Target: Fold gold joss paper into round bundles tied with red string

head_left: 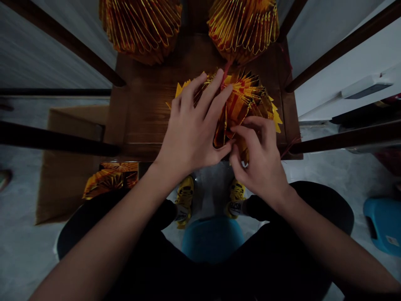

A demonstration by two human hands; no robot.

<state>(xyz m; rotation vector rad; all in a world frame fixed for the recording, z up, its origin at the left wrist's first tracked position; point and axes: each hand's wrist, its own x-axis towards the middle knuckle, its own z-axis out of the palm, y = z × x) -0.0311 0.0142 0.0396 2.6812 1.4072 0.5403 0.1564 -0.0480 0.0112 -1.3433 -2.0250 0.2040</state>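
Note:
A gold and red foil paper lantern (239, 98) with pleated folds and yellow zigzag edging lies partly opened on a dark wooden surface. My left hand (196, 121) reaches over its left side, fingers spread across the top and thumb at the near edge, gripping it. At the near right edge, my right hand (258, 150) is closed in a pinch on the lantern's foil, its thumb and fingertips close to my left thumb. A red cord (226, 72) runs from the top of the lantern. My hands cover much of the lantern's left and near sides.
Two fully rounded pleated lanterns, one at left (144, 27) and one at right (244, 27), stand farther back on the wooden surface (144, 104). Dark bars flank it. A cardboard box (64, 167) with folded foil pieces (106, 182) sits at lower left. A blue stool (384, 225) stands at right.

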